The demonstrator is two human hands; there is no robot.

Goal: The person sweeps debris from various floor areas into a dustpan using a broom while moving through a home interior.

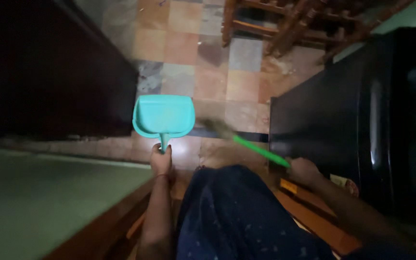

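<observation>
My left hand (pixel 161 161) grips the handle of a turquoise plastic dustpan (pixel 164 115), held low over the tiled floor with its mouth facing away from me. My right hand (pixel 303 171) holds the bright green handle of a small broom (pixel 258 150). The broom's brownish bristle end (pixel 216 127) is blurred and sits just right of the dustpan, near the floor. My knees in dark blue patterned cloth (pixel 237 212) fill the lower middle of the view.
A large dark cabinet (pixel 49 72) stands at left, a black glossy appliance (pixel 362 115) at right. Wooden furniture legs (pixel 285 24) cross the far tiled floor (pixel 208 72). A pale green wall surface (pixel 34 197) and a wooden frame (pixel 121 212) lie at lower left.
</observation>
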